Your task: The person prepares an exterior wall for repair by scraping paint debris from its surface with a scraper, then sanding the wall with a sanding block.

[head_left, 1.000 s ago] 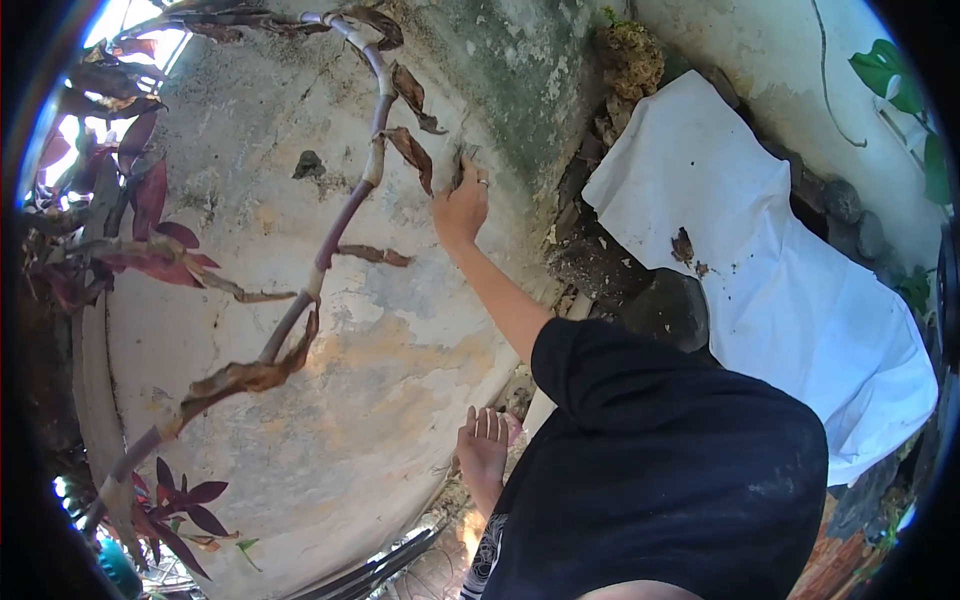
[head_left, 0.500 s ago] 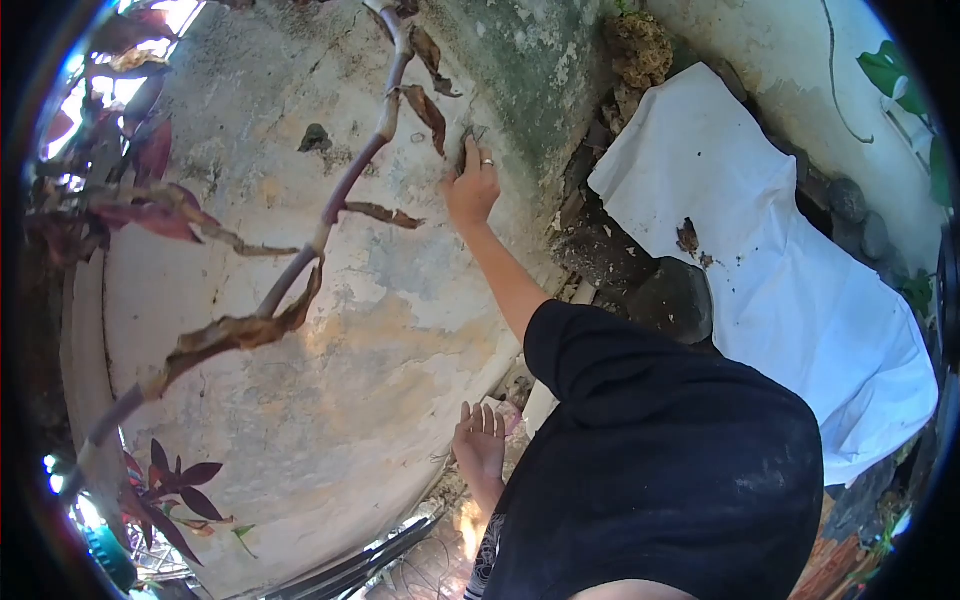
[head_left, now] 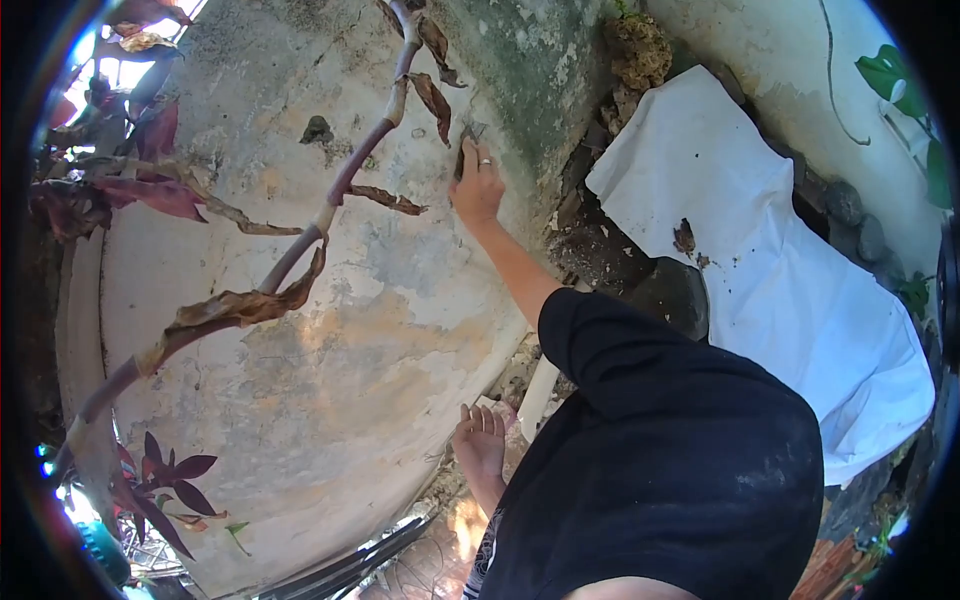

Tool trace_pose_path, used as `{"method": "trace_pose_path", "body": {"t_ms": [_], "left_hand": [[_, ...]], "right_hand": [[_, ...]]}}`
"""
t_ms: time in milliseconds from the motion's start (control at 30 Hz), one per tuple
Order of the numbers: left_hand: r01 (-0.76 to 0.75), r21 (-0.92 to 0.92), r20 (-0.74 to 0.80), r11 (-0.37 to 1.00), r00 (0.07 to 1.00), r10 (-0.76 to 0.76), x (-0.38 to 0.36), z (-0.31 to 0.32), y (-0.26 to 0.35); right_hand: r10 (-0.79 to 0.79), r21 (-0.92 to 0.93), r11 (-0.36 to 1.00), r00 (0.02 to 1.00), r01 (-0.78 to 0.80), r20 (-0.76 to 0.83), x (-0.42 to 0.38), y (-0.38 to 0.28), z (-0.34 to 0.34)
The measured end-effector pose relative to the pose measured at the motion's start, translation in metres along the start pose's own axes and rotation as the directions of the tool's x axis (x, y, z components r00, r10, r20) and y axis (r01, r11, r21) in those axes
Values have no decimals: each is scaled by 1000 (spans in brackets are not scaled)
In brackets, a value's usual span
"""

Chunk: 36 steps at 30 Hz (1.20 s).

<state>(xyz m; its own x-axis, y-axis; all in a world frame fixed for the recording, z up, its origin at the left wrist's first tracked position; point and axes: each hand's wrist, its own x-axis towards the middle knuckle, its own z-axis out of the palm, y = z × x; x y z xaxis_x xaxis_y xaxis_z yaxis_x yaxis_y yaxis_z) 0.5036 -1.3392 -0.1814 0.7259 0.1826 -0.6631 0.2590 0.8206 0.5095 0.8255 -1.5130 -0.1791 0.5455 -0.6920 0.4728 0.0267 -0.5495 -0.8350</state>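
My right hand, with a ring on one finger, reaches up to the weathered wall. Its fingers are closed around a small scraper with a dark handle and what looks like a grey blade against the wall. Most of the handle is covered by the fingers. Lower down, my left hand is beside the wall's lower edge, its fingers apart and slightly bent, with nothing in them. Patches of peeled paint and grey plaster mark the wall around the right hand.
A plant stem with dried leaves crosses in front of the wall. White cloth with debris lies over stones at the right. A dark rock and a pale pipe are near the wall's base. Black rods lie at the bottom.
My right hand has shifted slightly to the right with the scraper, and more of the handle shows. The sleeve has moved away from the wall, uncovering more pipe. My left hand stays put.
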Motion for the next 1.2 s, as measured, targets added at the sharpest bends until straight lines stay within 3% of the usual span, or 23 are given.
{"method": "trace_pose_path", "body": {"t_ms": [67,300,367,400,467,567,700,767,867,1000,1067,1200], "left_hand": [[-15,-1,-19,1000,1000,15,-5,5,6],[57,-76,-74,995,995,-63,4,-18,5],[48,-53,-75,997,996,-52,7,-19,5],[36,-29,-64,999,997,-38,9,-18,6],[37,-41,-51,998,998,-39,12,-13,9],[43,-49,-44,998,998,-45,11,-5,11],[37,-46,-49,998,998,-40,8,-11,17],[36,-44,-54,998,998,-39,9,-16,19],[28,-48,-50,998,998,-30,11,-24,25],[8,-82,-53,997,999,-12,9,-27,37],[16,-69,-52,997,998,-20,11,-30,42],[31,-84,-83,996,996,-38,15,-32,44]], "right_hand": [[-282,-10,959,958,282,-47,4,29,1],[-335,-2,942,942,336,25,20,54,-8],[-143,116,984,989,137,40,17,46,-16],[-142,114,984,989,136,42,12,40,-18],[295,354,895,955,-271,-15,1,30,-22],[434,410,824,901,-391,-12,-14,33,-28],[410,459,823,909,-335,-74,-7,15,-28],[391,346,872,918,-347,-65,2,-1,-36],[481,332,829,876,-450,-13,5,-4,-30],[443,334,844,896,-419,5,17,15,-32],[552,309,768,824,-562,127,27,16,-44],[619,267,724,770,-636,154,16,1,-53]]}}
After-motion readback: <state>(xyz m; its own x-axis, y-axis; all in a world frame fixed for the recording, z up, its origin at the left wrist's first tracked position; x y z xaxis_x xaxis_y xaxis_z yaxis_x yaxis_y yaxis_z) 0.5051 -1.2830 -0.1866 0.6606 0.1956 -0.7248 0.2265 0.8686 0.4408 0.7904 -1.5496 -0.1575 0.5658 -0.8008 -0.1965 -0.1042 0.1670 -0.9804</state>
